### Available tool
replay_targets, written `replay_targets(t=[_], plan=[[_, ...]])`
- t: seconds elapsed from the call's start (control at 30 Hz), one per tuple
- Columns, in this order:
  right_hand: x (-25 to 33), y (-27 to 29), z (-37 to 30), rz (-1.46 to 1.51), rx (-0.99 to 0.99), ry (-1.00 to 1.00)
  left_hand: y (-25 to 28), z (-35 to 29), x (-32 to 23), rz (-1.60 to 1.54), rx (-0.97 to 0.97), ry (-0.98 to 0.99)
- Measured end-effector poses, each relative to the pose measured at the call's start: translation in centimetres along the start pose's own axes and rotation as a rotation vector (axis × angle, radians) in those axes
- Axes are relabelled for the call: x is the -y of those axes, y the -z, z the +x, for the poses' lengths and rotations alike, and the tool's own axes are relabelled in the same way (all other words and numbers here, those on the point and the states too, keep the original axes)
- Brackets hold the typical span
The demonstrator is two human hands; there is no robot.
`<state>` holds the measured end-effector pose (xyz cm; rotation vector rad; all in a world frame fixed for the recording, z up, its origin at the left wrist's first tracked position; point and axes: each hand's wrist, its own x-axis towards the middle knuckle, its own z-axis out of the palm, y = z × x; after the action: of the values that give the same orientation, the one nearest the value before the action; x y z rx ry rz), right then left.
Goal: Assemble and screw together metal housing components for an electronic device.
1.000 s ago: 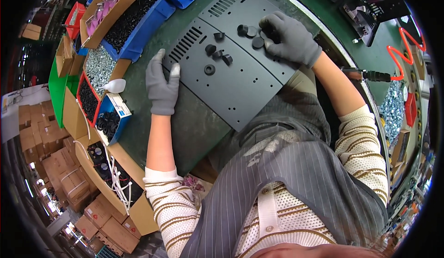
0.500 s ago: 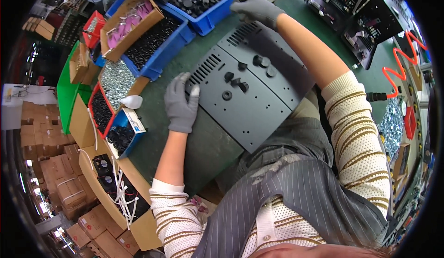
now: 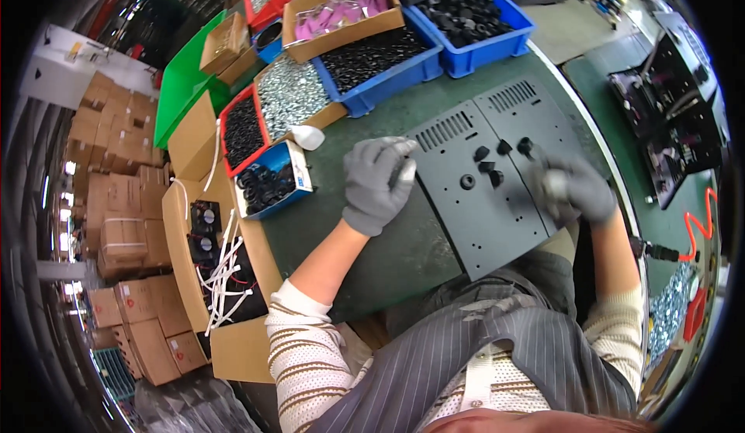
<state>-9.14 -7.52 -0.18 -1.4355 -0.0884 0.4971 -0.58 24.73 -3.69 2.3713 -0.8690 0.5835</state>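
Two dark grey metal panels with vent slots and small holes lie side by side on the green table; the nearer-left panel (image 3: 497,227) shows most. On them sit several small black plastic caps (image 3: 497,177) and a round black grommet (image 3: 467,181). My left hand (image 3: 376,188), in a grey glove, is at the left panel's far-left corner, fingers bent and thumb apart, with nothing seen in it. Over the right panel (image 3: 535,111) hovers my gloved right hand (image 3: 578,188), smeared by motion; it partly hides the panel, and its grip does not show.
Blue bins of black plastic parts (image 3: 466,18) and black screws (image 3: 372,60) line the far side. A carton of pink pieces (image 3: 341,18), silver screws (image 3: 291,91) and a carton with fans and white cables (image 3: 221,270) stand left. Black assembled housings (image 3: 671,115) sit right.
My right hand has drawn back from the blue bin of black parts to above the right panel. The view has turned, shifting the scene rightward; my left hand stays by the panel's corner.
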Motion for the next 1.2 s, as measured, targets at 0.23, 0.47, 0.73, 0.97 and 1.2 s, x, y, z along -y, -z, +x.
replay_targets(t=[0.23,0.47,0.73,0.97,1.2], plan=[[-11.5,4.5,-15.5,-0.037,-0.221,-0.640,9.1,6.4,13.4,0.202,-0.168,0.247],[-16.4,8.7,-23.5,0.016,-0.867,-0.365,5.9,10.1,20.9,0.321,0.320,0.610],[-18.2,9.0,-23.0,-0.121,-1.113,-0.107,5.3,10.8,21.6,0.313,0.564,0.666],[-17.2,6.5,-20.4,-0.519,-1.296,0.034,5.5,10.5,21.2,0.293,0.520,0.812],[-15.3,5.3,-19.2,0.010,-1.165,0.240,6.0,9.8,23.9,-1.274,-0.284,1.336]])
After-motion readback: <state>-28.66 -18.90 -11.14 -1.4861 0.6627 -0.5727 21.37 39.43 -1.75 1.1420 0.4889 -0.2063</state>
